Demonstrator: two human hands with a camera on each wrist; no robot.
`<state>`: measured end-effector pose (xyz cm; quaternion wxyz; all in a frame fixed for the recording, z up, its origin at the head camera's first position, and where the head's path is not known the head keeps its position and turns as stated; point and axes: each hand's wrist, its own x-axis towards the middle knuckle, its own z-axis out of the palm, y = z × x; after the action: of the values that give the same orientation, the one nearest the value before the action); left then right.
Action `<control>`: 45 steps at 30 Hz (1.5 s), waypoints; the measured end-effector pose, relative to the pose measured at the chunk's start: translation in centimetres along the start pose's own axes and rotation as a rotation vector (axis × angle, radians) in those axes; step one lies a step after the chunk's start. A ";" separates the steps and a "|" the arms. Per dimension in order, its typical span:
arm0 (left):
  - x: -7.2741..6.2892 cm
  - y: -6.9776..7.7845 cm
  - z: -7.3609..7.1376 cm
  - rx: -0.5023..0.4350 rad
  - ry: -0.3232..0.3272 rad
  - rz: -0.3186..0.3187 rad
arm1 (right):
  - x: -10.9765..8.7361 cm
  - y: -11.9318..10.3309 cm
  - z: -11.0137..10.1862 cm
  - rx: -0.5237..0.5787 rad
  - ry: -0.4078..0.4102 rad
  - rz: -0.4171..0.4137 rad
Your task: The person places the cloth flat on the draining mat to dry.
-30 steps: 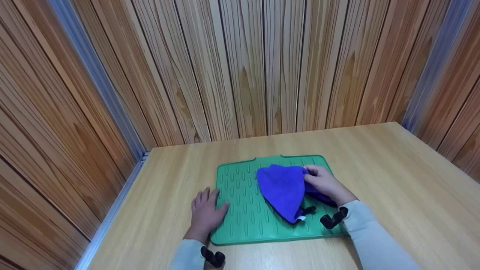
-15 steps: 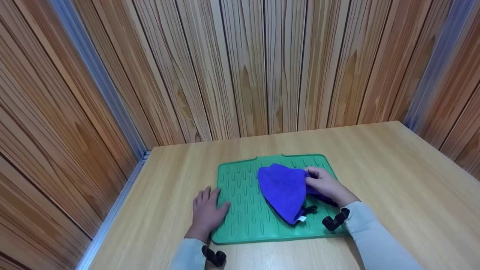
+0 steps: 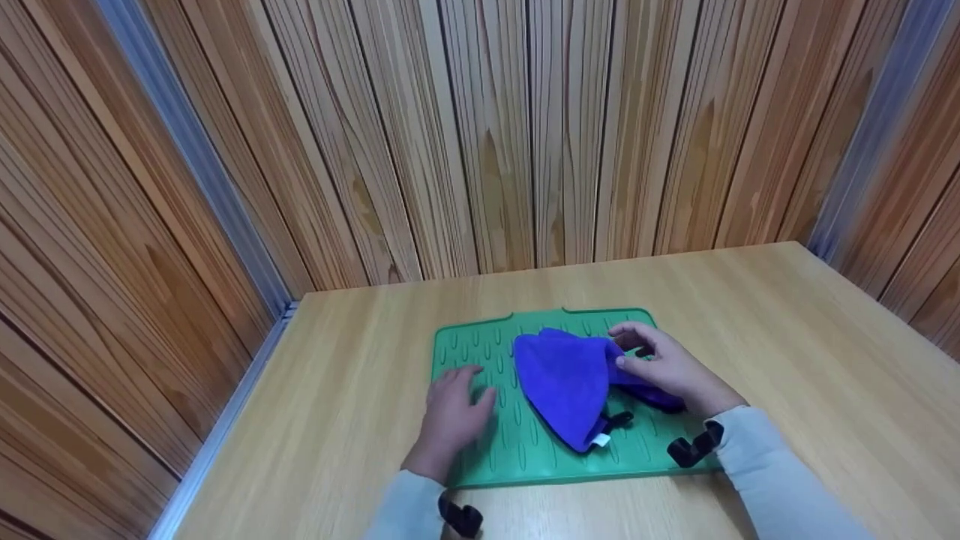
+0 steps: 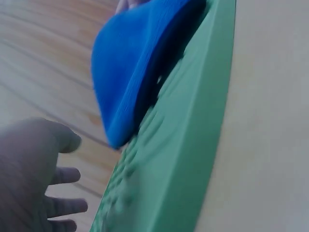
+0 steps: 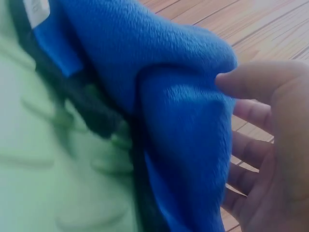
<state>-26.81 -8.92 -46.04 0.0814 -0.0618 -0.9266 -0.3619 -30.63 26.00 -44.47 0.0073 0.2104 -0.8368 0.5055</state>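
A purple-blue fleecy cloth piece (image 3: pixel 566 382) with a dark edge and a white tag (image 3: pixel 601 440) lies folded on a green ribbed mat (image 3: pixel 525 461). A short black strap (image 3: pixel 619 420) sticks out from under it near the tag. My left hand (image 3: pixel 455 412) hovers over the mat's left part, fingers spread and relaxed, apart from the cloth. At the cloth's right side is my right hand (image 3: pixel 671 367), its fingers loosened. In the right wrist view the thumb tip (image 5: pixel 227 84) meets or nearly meets the cloth's edge, while the other fingers extend behind it.
The mat rests on a light wooden table (image 3: pixel 360 360) and has a raised rim with a notch at the back. Wood-panelled walls (image 3: pixel 487 135) rise behind the table and at both sides. Black clip-like pieces (image 3: pixel 694 446) sit at both wrists.
My left hand has left the mat's left edge and moved right over the mat. My right hand has let go of the cloth and drawn slightly right. The cloth lies nearly as before.
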 end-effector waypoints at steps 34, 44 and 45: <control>-4.6 6.8 6.8 0.258 -0.100 0.110 | -2.4 4.0 0.2 -0.156 0.062 0.034; -4.3 6.5 6.9 0.243 -0.061 0.119 | -2.4 3.8 0.2 -0.166 0.071 0.016; -4.2 6.5 6.9 0.245 -0.059 0.124 | -2.4 3.8 0.2 -0.167 0.075 0.017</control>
<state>-22.26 0.30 -47.52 0.0835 -0.1192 -0.9602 -0.2383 -29.80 28.17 -48.28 0.0516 0.1829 -0.8770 0.4413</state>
